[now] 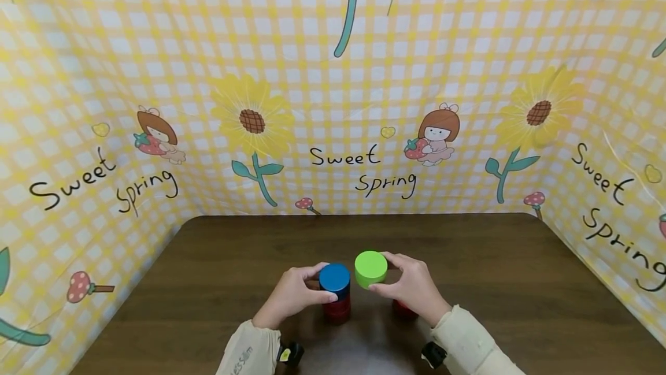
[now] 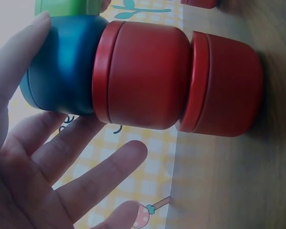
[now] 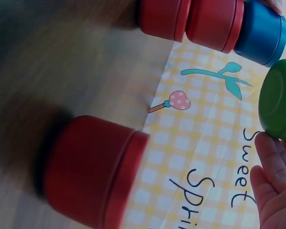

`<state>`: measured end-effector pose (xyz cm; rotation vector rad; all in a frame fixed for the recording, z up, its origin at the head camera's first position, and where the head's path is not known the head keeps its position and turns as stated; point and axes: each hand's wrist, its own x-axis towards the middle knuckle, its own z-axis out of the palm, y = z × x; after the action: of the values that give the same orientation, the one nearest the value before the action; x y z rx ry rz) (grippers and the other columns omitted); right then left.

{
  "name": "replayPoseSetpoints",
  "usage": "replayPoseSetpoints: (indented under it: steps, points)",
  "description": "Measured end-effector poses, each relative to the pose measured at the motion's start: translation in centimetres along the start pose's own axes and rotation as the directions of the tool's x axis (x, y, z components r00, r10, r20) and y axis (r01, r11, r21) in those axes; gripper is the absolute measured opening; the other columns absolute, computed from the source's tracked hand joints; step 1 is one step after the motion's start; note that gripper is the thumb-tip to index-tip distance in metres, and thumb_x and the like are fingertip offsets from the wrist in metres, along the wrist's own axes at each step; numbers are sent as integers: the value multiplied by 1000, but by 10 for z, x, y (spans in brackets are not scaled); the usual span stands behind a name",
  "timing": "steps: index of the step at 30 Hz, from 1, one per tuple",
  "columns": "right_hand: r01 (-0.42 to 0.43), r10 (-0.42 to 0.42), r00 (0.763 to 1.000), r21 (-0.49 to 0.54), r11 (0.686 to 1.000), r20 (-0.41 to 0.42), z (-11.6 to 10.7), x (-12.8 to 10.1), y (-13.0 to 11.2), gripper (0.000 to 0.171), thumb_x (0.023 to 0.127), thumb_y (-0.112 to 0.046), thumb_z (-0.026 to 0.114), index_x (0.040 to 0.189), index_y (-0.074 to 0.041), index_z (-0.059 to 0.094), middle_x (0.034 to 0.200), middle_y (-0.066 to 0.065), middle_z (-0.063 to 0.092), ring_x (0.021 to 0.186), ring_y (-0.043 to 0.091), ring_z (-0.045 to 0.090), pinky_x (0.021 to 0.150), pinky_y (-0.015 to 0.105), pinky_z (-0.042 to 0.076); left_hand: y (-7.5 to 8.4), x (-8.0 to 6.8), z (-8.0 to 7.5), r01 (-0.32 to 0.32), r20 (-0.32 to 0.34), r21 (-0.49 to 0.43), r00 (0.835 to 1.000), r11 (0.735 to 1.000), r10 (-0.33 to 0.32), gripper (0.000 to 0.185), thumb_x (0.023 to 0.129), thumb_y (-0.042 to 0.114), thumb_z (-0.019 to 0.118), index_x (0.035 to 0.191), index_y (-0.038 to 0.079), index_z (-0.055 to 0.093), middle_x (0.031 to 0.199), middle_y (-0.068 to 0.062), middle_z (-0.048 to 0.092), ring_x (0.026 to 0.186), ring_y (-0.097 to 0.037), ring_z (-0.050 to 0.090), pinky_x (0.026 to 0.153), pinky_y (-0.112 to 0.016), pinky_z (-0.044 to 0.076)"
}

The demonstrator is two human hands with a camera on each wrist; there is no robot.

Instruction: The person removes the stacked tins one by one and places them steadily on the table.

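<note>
My left hand [image 1: 292, 297] grips a round blue jar [image 1: 335, 278] between thumb and fingers. That jar tops a stack, with an upper red jar [image 2: 148, 74] and a lower red jar [image 2: 231, 86] beneath it. To the right, my right hand [image 1: 415, 287] holds a lime-green jar [image 1: 370, 268] by its side, raised off the table, level with the blue one and slightly apart from it in the head view. Another red jar [image 3: 90, 171] stands on the table below the right hand, mostly hidden by it in the head view.
A dark brown wooden table [image 1: 208, 282] lies under the jars. Yellow-and-white checked cloth [image 1: 333, 103] printed with flowers and "Sweet Spring" hangs behind it and along both sides. Each sleeve ends near a black device [image 1: 433, 355] at the wrist.
</note>
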<state>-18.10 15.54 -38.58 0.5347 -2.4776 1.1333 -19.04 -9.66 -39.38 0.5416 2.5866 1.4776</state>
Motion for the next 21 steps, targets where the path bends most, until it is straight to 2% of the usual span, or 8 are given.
replayPoseSetpoints:
  steps: [11,21]
  points:
    - [1,-2,1000,-42,999,-18,-5,-9,12,56,61,-17,91,108,4,69,98,11,71,90,25,67,78,43,54,0,1,2,9,-7,-29,1000,1000,-9,74,76,30,82,133,-6,52,120,-24,62,97,-30,67,80,-43,54]
    - [1,-3,1000,-86,996,-28,-10,-13,18,57,60,-18,91,107,4,69,97,12,71,88,26,68,76,41,55,-2,3,2,3,-3,3,1000,1000,-3,73,76,33,82,133,-4,54,114,-20,66,94,-27,67,80,-42,54]
